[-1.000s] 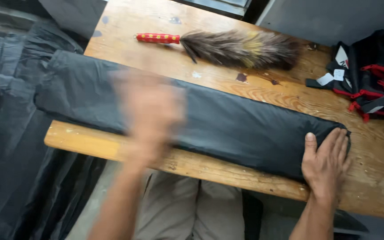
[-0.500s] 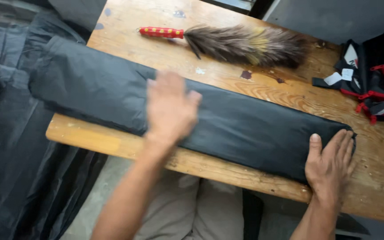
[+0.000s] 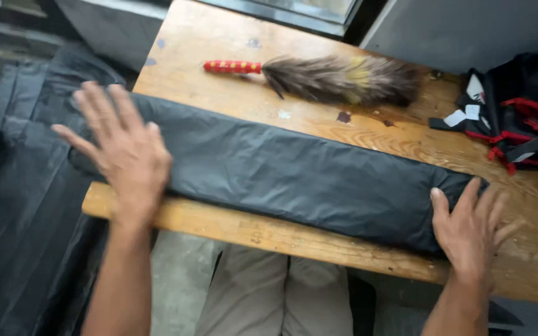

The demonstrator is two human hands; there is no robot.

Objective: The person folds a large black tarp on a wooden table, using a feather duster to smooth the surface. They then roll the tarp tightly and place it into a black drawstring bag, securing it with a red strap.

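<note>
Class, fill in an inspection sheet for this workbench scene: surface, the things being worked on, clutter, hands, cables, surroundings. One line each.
Surface: wooden table, worn, with small dark stains.
Job's things: folded black fabric laid as a long strip across the table, its left end running off the edge onto more black fabric beside the table.
Clutter: feather duster with a red handle, lying behind the strip; black and red bag at the right edge.
Hands: left hand flat, fingers spread, on the strip's left part; right hand flat on its right end.
Cables: nothing seen.
Surroundings: grey wall behind; the person's beige trousers below the table edge.
</note>
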